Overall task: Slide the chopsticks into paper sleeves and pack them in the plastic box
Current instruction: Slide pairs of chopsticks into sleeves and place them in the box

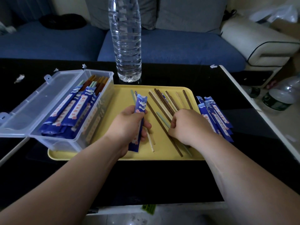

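Note:
My left hand grips a blue paper sleeve over the yellow tray. A pale green chopstick sticks out beyond the sleeve's far end. My right hand lies curled over several loose chopsticks, brown, beige and light green, spread across the tray; its fingertips pinch at a light green one. A clear plastic box with its lid folded open stands on the tray's left part and holds several sleeved chopsticks. A pile of empty blue sleeves lies at the tray's right edge.
A tall clear water bottle stands just behind the tray on the black table. Paper scraps dot the table's far left. A blue sofa runs behind. More bottles stand on the floor at right.

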